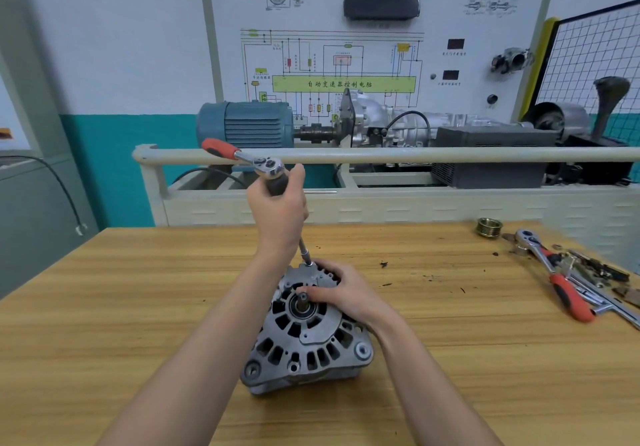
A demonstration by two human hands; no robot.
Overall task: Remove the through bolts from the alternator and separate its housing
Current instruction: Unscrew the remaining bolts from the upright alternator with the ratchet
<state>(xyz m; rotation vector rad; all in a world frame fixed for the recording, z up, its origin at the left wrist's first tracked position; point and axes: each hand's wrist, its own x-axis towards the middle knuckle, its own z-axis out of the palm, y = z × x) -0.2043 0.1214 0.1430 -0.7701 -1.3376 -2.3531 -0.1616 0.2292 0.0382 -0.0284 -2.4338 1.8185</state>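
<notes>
A grey cast-metal alternator (pixel 306 333) with slotted vents sits a little below the centre of the frame on a pale wooden workbench (pixel 138 307), its shaft end facing up. The right hand (pixel 341 291) rests over the alternator's far upper edge, fingers curled around the housing and covering that part of it. The left hand (pixel 278 210), above it in the middle of the frame, is wrapped round the dark grip of a long extension bar (pixel 304 249), whose thin steel shank runs down to the alternator's top rim; the socket and the bolt under it are too small and too hidden by the right hand's fingers to make out. A chrome ratchet with a red-and-black handle (pixel 242 158) sits on top of the bar, its handle pointing to the upper left. At the right edge lie a second red-handled ratchet (pixel 554 275), a heap of loose tools (pixel 595 286) partly cut off by the frame, and a brass-coloured grooved pulley (pixel 489 227). A training panel with a wiring diagram (pixel 346 47) fills the background.
</notes>
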